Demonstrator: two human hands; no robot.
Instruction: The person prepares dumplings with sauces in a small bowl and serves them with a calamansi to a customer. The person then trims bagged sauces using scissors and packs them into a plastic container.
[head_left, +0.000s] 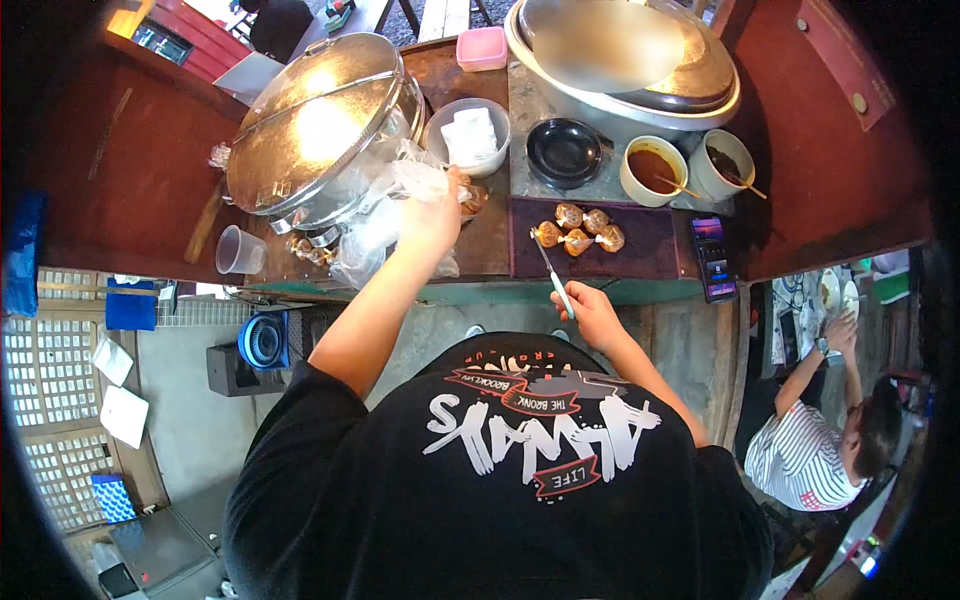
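Clear plastic formed the cup [241,250] that sat near the left end of a wooden counter [490,252], just beside a large lidded metal pot [310,125] with small filled bags [305,250] at its base. Thin transparent bags [365,245] lay bunched next to the pot, where the worker's left hand [433,218] reached in among them; its fingers were partly hidden, and whether they gripped the plastic could not be told. Beyond that hand stood a round tub [434,140] holding white material, with a pink box [482,48] farther back. Toward the middle, the right hand [592,315] grasped the pale handle of a slim utensil [553,280], its tip close to the leftmost of five knotted brown packets [575,238] clustered on a dark mat [650,258]. Behind them rested a black plate [564,153], then two bowls of sauce [653,168] and a lit phone [713,255]. At far right, a person in a striped shirt [800,455] worked with both hands together.
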